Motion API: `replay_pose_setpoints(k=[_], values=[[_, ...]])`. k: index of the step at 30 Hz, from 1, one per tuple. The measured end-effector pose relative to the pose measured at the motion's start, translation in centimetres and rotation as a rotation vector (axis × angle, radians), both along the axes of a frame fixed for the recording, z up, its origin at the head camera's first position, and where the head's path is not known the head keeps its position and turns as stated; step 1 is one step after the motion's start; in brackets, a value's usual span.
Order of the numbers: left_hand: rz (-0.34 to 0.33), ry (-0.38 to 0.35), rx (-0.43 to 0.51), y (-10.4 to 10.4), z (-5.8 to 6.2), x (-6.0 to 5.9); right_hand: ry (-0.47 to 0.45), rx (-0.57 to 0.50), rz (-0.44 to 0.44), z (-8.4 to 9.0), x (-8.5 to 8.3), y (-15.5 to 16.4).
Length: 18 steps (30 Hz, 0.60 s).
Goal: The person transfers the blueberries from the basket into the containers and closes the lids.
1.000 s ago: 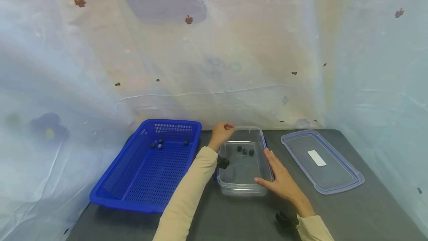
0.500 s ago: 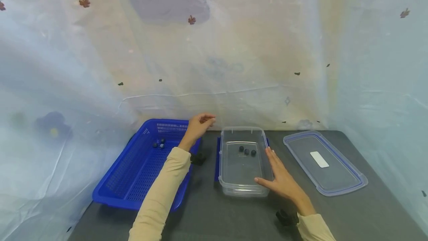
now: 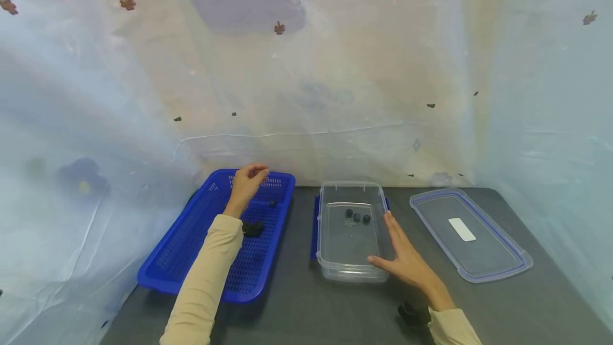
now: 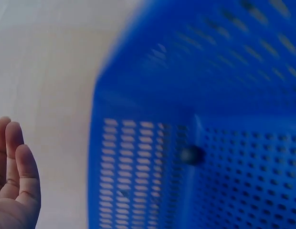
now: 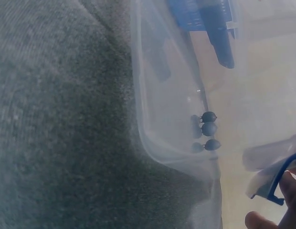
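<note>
My left hand (image 3: 246, 188) is over the far end of the blue perforated basket (image 3: 256, 265), fingers loosely bent with nothing visible between them. A small dark round ball (image 4: 192, 155) lies inside the basket close to its end wall; the hand and forearm hide part of the inside. My right hand (image 3: 404, 257) lies along the right side of a clear plastic container (image 3: 351, 252), fingers straight and thumb spread near the front corner. Inside the container sit three dark round balls (image 5: 209, 129). In the right wrist view, fingertips are at a blue side clip (image 5: 277, 186).
The clear lid (image 3: 498, 249) with a blue seal and a white label lies flat to the right of the container. A grey-covered table (image 3: 316, 313) bears everything. Behind it hangs a pale patterned sheet (image 3: 335, 95).
My left hand has moved left from above the container's far left edge to over the basket. My right hand stays beside the container. The three balls remain inside.
</note>
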<state>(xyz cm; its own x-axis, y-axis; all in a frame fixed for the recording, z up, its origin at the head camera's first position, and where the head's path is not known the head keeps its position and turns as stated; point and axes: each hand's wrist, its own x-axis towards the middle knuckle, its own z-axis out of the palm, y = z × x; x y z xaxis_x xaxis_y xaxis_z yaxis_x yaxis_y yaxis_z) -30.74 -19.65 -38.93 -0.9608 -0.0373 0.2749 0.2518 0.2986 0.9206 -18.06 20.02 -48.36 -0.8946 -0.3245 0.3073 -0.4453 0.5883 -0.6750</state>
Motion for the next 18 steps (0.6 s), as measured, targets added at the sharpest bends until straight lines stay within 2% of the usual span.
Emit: replay_pose_setpoints(k=[4,5,7,12,15,18], values=[[0.088,-0.049,0.0,-0.7,-1.0,0.0,-0.006,-0.019,0.005,0.0,0.0,0.1],[0.111,-0.058,-0.005,-0.9,-1.7,-0.4,-0.008,-0.021,0.005,-0.1,0.0,0.1],[0.144,-0.076,-0.014,-1.0,-2.2,-0.5,-0.009,-0.029,0.005,-0.1,0.0,0.1],[0.188,-0.054,-0.026,-1.0,-3.5,-0.7,0.002,-0.041,0.008,-0.3,0.0,0.0],[0.22,-0.038,-0.076,-0.9,-4.2,-0.8,0.011,-0.043,0.004,-0.4,0.0,0.0],[0.251,-0.053,-0.13,-0.8,-5.0,-0.9,0.014,-0.049,0.001,-0.5,-0.1,0.0]])
